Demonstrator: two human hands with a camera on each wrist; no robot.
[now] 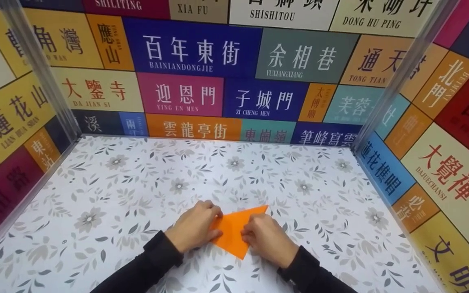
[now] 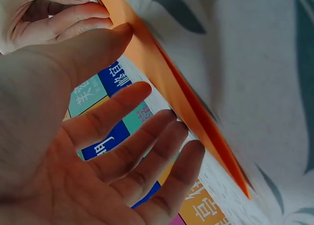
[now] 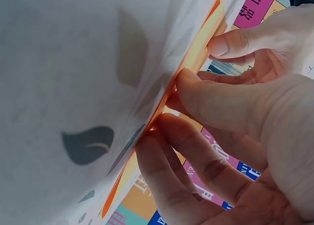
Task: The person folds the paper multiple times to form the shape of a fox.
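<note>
A folded sheet of orange paper [image 1: 231,232] lies on the patterned tabletop between both hands, one corner toward the far right and another toward the person. At its left edge is the left hand [image 1: 197,226]; in the left wrist view, the thumb [image 2: 115,41] presses on the paper while the other fingers are loosely spread with their tips near the edge. The right hand [image 1: 268,238] pinches the right part of the sheet, thumb and fingertips together at it in the right wrist view. A narrow gap shows between the layers of paper [image 2: 196,112] in the left wrist view.
The white tabletop [image 1: 136,191] carries a grey flower and leaf print. Colourful panels with place names [image 1: 193,51] wall it in at the back, left and right. Clear corner posts [image 1: 51,73] stand at the back corners.
</note>
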